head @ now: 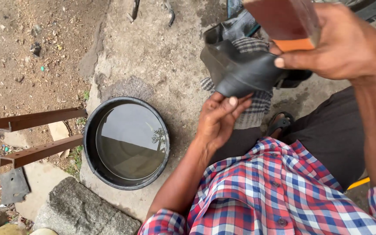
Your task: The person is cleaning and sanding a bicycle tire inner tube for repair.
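While the left hand (220, 119) pinches the folded black rubber inner tube (240, 72), the right hand (340, 41) grips a reddish-brown rectangular block (286, 21). Frame edge crops the block's top; the tube's far end is hidden behind it.

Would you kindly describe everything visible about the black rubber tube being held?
The black rubber tube looks like a limp, matte inner tube, folded into a thick loop over a checked cloth on the person's knee. The left hand pinches its lower fold; the right hand, holding an orange-brown block, presses its top. Its far end trails away upward.
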